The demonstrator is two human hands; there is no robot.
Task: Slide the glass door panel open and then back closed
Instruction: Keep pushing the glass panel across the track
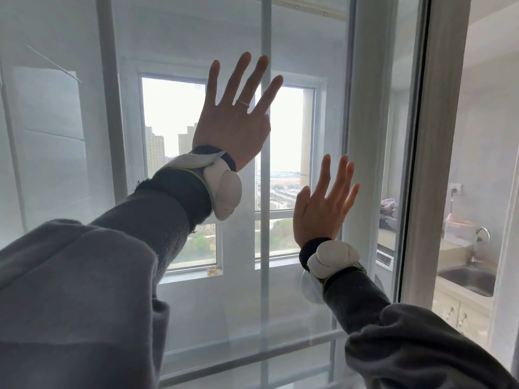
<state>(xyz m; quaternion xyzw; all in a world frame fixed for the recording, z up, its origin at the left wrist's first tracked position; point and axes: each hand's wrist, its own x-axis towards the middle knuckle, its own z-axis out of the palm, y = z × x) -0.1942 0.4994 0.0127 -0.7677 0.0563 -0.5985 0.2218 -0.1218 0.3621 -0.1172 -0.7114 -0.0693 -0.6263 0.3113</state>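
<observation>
Head view shows both our hands raised flat against the glass door panel [179, 304], which fills the left and middle of the picture, pale and slightly hazy. Our left hand [233, 122] is the higher one, with its fingers [241, 77] spread wide and pointing up; a thin ring [243, 103] sits on one of them. Our right hand [323, 206] is lower and to the right, fingers fanned out less widely, close beside the panel's vertical frame edge [365, 136]. Neither hand grips anything; both palms face the glass, though we cannot tell for certain whether they press on it or hang just off it.

Each wrist carries a white rounded tracker, the left tracker [226, 189] strapped over a dark cuff, the right tracker [332, 258] likewise. Grey sleeves [84, 290] cover both arms.

Through the glass we see a window [179, 169] with tall buildings beyond, and a small glass jar [212, 271] on its sill. To the right of the frame edge is a narrow open gap, then a further upright frame post [438, 136]. Past that stand a steel sink [469, 279] with a faucet [481, 237], white cabinets [455, 313] below, and a wall socket [455, 189] above.
</observation>
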